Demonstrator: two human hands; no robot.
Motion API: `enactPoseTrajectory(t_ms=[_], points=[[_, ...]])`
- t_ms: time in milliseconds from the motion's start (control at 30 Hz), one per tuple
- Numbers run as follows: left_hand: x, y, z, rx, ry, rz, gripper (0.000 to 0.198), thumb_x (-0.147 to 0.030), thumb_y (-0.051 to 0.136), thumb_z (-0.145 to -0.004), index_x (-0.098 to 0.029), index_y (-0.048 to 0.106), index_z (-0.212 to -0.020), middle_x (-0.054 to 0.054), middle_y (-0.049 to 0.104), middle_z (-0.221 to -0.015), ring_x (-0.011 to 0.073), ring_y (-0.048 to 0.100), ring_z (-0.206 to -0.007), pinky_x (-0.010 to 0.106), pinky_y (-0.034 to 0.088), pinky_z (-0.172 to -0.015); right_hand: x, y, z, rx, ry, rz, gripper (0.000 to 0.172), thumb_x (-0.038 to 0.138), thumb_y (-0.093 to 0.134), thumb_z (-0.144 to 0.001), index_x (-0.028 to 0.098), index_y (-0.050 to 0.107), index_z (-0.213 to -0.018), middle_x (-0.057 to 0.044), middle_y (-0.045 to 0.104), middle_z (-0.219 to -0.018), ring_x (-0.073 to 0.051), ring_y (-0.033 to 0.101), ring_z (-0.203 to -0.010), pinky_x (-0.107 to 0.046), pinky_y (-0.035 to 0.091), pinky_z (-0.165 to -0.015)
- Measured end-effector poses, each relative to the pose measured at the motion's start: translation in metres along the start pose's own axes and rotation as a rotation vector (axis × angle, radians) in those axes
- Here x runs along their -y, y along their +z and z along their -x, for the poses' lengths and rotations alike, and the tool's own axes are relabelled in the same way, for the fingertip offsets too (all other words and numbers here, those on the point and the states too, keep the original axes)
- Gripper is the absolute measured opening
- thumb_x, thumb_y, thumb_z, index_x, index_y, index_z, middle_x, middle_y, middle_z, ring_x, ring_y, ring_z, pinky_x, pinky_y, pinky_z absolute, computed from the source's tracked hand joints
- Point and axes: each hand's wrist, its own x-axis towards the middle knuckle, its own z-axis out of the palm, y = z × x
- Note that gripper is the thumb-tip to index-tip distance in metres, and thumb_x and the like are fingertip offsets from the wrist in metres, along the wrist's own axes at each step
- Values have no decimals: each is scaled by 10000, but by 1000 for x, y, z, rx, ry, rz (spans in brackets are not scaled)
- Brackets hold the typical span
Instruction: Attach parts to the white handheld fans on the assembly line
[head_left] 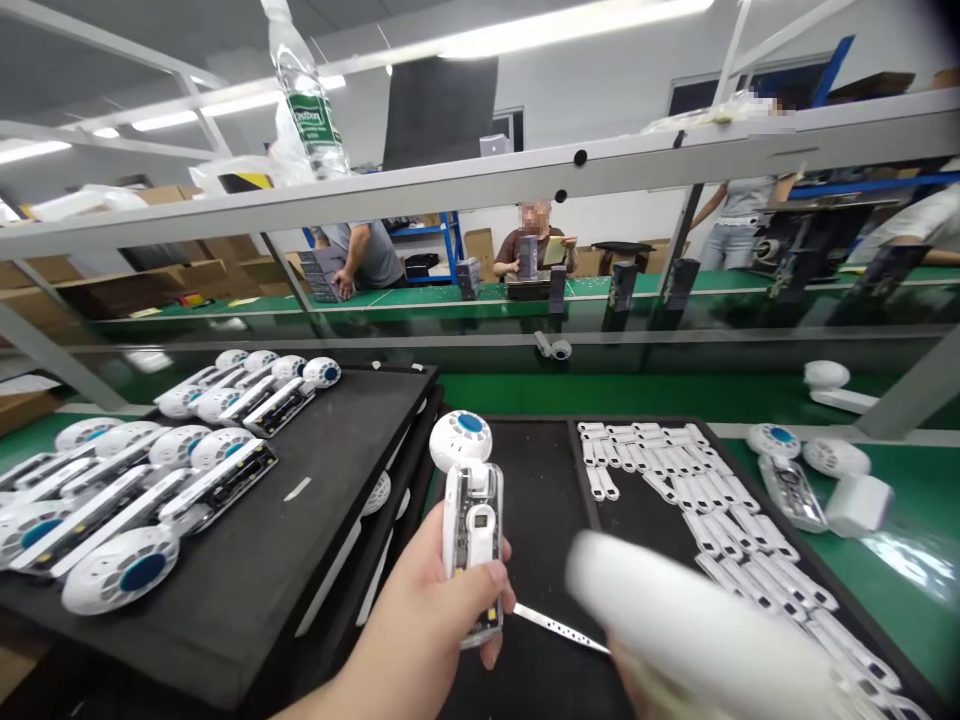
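My left hand grips a small handheld fan upright by its transparent body, with the round white head and blue centre on top. My right hand sits at the lower edge of the view, shut on a white plastic casing that is blurred close to the camera. A thin perforated metal strip lies between the two hands, its left end by my left fingers. Its right end is hidden behind the casing. Beyond my right hand, rows of small white plastic parts lie on a black tray.
Several assembled fans lie on a stacked black tray to my left. Loose fan parts sit on the green bench mat at right. A metal shelf rail with a water bottle crosses overhead. Co-workers sit beyond, at a far bench.
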Motion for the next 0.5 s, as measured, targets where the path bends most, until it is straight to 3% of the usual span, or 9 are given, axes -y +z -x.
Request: enactPoseTrajectory(t_ms=[100,200,267,367,433,500], points=[[2,1,-6,38,-8,-18,248,-315,701,-747,-181,538,-877,10,580,-693,124,515,-554,223,420,-448,-3,2,0,135,23,-239,571,321,140,-1072,219,630,-798,-24,641,-599,-154,617,-448,-230,534,-426],[3,-3,-10,18,11,18,300,-373,734,-747,-185,560,-903,19,580,-764,146,547,-617,230,448,-446,-25,1,6,143,65,-363,420,351,206,-1071,217,603,-1034,-58,711,-763,-184,702,-608,-241,563,-542],[0,-8,-10,5,10,26,346,-455,731,-770,-188,571,-919,36,601,-842,153,574,-657,253,494,-484,-47,5,13,142,81,-294,327,334,266,-1062,225,573,-1086,-49,711,-770,-192,702,-608,-245,547,-524],[-9,-16,-12,21,-42,24,411,-538,701,-802,-197,586,-1001,86,650,-1021,177,630,-769,302,559,-615,-74,24,25,290,111,-167,218,292,368,-1034,221,573,-1053,-25,692,-748,-189,686,-576,-253,507,-471],[-16,-20,-16,62,-80,42,477,-497,775,-748,-212,593,-1084,113,631,-1178,225,645,-931,352,584,-721,-81,43,35,408,104,-88,196,287,431,-1005,208,610,-1008,-39,684,-760,-210,684,-598,-278,502,-480],[-22,-23,-21,111,-79,14,530,-452,842,-679,-206,607,-1086,111,637,-1169,237,644,-965,376,581,-784,-81,60,42,511,94,-9,174,242,490,-958,194,657,-942,-62,669,-763,-244,678,-639,-318,509,-526]])
